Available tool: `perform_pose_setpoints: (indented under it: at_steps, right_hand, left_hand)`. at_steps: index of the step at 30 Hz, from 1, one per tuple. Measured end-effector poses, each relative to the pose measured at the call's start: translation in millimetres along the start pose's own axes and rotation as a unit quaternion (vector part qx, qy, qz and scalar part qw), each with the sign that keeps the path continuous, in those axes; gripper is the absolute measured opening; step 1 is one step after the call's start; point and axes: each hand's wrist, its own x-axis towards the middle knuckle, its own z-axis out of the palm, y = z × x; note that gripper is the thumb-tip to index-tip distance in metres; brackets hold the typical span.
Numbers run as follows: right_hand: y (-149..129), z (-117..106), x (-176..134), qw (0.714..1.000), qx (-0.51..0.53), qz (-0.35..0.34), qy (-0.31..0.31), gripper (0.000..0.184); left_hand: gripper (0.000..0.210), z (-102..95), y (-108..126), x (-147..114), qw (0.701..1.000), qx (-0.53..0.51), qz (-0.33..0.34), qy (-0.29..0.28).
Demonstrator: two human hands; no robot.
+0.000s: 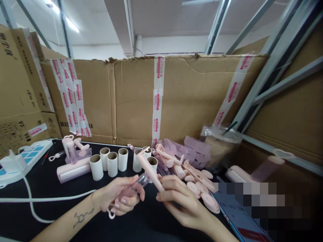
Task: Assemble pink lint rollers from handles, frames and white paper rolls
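Note:
My left hand is closed around a transparent pinkish tube, whose open-looking end points up and right. A pink loop hangs below that palm. Between the thumb and fingers of my right hand is a long pale pink plastic handle, tilted up to the left with a short crosspiece at its top. The handle passes in front of the tube's end; I cannot tell whether they touch. Behind both hands stand several white cardboard tubes.
Right of centre lie a pile of pink plastic parts and purple translucent sheets. Pink rollers sit at left, beside a white power strip and cable. A phone lies at right. Cardboard walls enclose the back.

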Motion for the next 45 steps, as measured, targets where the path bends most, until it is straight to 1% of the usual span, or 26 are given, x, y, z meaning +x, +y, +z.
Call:
perform_pose_setpoints:
  at_steps: [2,4,6,7,8,10,12,13,14,15,17,19,20,21,23,25,27,30,33,36,38,41,42,43,45]
  right_hand:
    - [-2,0,-1,1.0,0.005,0.023,0.0,0.026]
    - [-2,0,-1,0.997,0.019,0.068,0.035,0.029]
    - [-1,-1,0,0.982,0.06,0.149,0.096,0.038]
    - [0,-1,1,0.97,0.092,0.198,0.111,0.041]
    - [0,-1,3,0.955,0.13,0.243,0.108,0.044]
    - [2,-1,6,0.931,0.196,0.303,0.061,0.044]
    - [3,1,8,0.921,0.22,0.322,0.005,0.034]
    - [3,2,8,0.918,0.219,0.33,-0.006,0.029]
    - [3,3,8,0.915,0.216,0.34,-0.003,0.028]
    - [4,4,8,0.91,0.216,0.355,0.008,0.028]
    - [5,5,8,0.888,0.228,0.395,0.056,0.031]
    - [6,6,8,0.861,0.253,0.429,0.106,0.038]
    - [7,6,8,0.848,0.266,0.441,0.122,0.041]
    - [8,8,7,0.839,0.277,0.45,0.13,0.044]
    - [9,12,7,0.826,0.297,0.463,0.126,0.049]
    - [9,17,6,0.816,0.314,0.471,0.118,0.051]
    - [9,20,6,0.809,0.327,0.474,0.12,0.052]
    - [9,20,6,0.803,0.325,0.477,0.147,0.047]
    - [8,18,7,0.8,0.317,0.479,0.171,0.043]
    - [8,20,7,0.801,0.316,0.48,0.166,0.043]
    - [10,23,5,0.803,0.309,0.482,0.164,0.044]
    - [12,30,1,0.808,0.299,0.48,0.166,0.048]
    - [13,32,-1,0.811,0.298,0.476,0.163,0.049]
    - [15,34,-2,0.816,0.296,0.472,0.156,0.049]
    - [17,36,-5,0.826,0.286,0.465,0.136,0.047]
  left_hand:
    - [0.045,1.0,-1,1,1.0,0.017,0.016,0.007]
    - [0.046,3.2,-4,2,0.998,0.053,0.03,0.019]
    - [0.037,5.7,-8,4,0.99,0.117,0.061,0.054]
    - [0.034,6.8,-10,5,0.981,0.156,0.083,0.08]
    - [0.033,7.6,-12,7,0.969,0.193,0.108,0.111]
    - [0.038,8.1,-14,9,0.941,0.251,0.151,0.171]
    - [0.038,7.2,-14,10,0.922,0.285,0.164,0.205]
    - [0.038,6.5,-13,11,0.917,0.295,0.164,0.213]
    - [0.038,5.7,-12,11,0.914,0.304,0.159,0.216]
    - [0.038,5.2,-11,11,0.913,0.31,0.153,0.218]
    - [0.037,4.9,-9,10,0.905,0.327,0.147,0.227]
    - [0.034,6.3,-8,9,0.88,0.373,0.153,0.25]
    - [0.031,7.7,-8,8,0.86,0.406,0.156,0.266]
    - [0.029,9.5,-8,8,0.836,0.443,0.156,0.284]
    - [0.027,13.7,-9,7,0.786,0.509,0.148,0.316]
    - [0.026,17.5,-10,7,0.748,0.555,0.136,0.338]
    - [0.026,19.7,-12,8,0.726,0.578,0.137,0.346]
    - [0.03,19.1,-13,8,0.709,0.586,0.154,0.361]
    - [0.035,16.2,-14,9,0.687,0.589,0.175,0.387]
    - [0.035,14.3,-16,10,0.663,0.607,0.189,0.396]
    - [0.034,13.4,-17,10,0.63,0.642,0.195,0.391]
    - [0.036,11.3,-20,10,0.566,0.707,0.202,0.372]
    - [0.037,10.4,-21,9,0.549,0.724,0.204,0.365]
    - [0.038,9.7,-22,9,0.537,0.736,0.205,0.357]
    - [0.037,9.1,-23,9,0.533,0.748,0.197,0.342]
